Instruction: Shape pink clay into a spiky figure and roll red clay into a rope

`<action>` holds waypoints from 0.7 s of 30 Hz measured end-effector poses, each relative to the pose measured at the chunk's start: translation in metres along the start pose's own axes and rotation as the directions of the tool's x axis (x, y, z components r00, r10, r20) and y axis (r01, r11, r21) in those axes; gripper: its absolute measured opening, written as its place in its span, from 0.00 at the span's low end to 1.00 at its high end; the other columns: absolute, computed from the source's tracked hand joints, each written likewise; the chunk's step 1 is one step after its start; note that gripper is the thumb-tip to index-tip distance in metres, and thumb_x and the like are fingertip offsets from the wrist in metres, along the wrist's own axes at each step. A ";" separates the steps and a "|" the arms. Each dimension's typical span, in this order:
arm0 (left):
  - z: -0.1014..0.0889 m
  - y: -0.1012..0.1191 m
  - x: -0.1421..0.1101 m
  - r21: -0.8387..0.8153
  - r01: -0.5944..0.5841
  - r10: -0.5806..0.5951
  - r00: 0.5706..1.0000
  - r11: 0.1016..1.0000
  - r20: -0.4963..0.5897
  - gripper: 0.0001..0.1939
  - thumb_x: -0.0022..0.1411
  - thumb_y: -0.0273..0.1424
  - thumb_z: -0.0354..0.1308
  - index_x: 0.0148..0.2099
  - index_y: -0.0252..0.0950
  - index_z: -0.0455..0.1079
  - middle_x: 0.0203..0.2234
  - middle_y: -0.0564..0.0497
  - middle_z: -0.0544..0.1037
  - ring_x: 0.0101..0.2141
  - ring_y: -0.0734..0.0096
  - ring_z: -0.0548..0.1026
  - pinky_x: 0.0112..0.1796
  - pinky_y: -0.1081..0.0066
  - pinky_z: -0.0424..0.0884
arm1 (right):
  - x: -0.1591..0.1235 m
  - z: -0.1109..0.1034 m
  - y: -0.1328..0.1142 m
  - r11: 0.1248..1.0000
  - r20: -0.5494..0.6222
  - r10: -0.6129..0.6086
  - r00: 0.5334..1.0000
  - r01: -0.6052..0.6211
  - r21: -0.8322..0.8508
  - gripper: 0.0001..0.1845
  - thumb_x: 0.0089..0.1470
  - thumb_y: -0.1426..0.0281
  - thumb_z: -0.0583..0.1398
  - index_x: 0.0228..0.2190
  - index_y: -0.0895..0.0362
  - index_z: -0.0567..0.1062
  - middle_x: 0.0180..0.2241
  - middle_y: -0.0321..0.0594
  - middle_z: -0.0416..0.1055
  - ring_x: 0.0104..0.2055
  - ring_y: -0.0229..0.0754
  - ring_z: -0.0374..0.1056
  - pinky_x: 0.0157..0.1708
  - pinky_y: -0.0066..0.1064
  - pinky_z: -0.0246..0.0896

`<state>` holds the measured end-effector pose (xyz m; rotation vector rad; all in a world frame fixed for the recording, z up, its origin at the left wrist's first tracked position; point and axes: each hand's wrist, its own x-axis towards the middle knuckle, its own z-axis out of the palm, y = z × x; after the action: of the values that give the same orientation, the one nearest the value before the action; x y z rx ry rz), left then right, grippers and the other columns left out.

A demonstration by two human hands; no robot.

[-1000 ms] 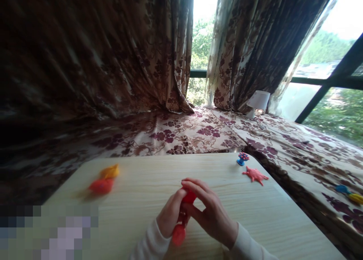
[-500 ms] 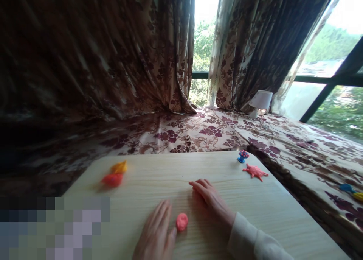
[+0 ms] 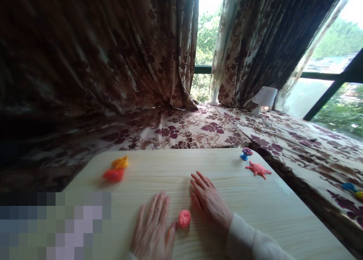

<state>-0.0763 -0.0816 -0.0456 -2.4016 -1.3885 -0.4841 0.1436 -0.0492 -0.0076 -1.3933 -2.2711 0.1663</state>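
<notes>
A small round pink lump of modelling clay [image 3: 184,218] lies on the pale wooden table [image 3: 227,199] between my hands. My left hand [image 3: 154,228] rests palm down to its left, fingers stretched out, with the thumb tip at or very near the clay's edge. To the right and a little farther off, my right hand [image 3: 210,199] is also palm down with fingers extended, apart from the clay. Neither hand holds anything.
At the table's far right stand a blue clay piece with pink dots [image 3: 246,153] and a flat pink spiky clay shape [image 3: 258,170]. Red [image 3: 113,175] and yellow clay [image 3: 120,162] lie at far left. A white lamp [image 3: 265,96] stands beyond.
My left hand's fingers have spread and flattened on the table. My right hand has turned more palm down, its fingers now apart. The view has shifted slightly; the clay stays between my hands.
</notes>
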 end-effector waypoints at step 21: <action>0.001 -0.001 0.000 0.034 -0.012 0.012 1.000 0.999 -0.008 0.38 0.61 0.35 0.47 0.66 0.31 0.31 0.57 0.41 0.65 0.55 0.57 0.63 0.53 0.57 0.47 | -0.041 -0.019 0.018 0.991 0.109 0.101 0.989 -0.090 -0.099 0.23 0.60 0.70 0.47 0.55 0.64 0.63 0.58 0.51 0.58 0.62 0.51 0.49 0.56 0.48 0.55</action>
<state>-0.0768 -0.0809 -0.0459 -2.3771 -1.3676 -0.4632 0.1824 -0.0782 -0.0099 -1.5800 -2.3318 0.1765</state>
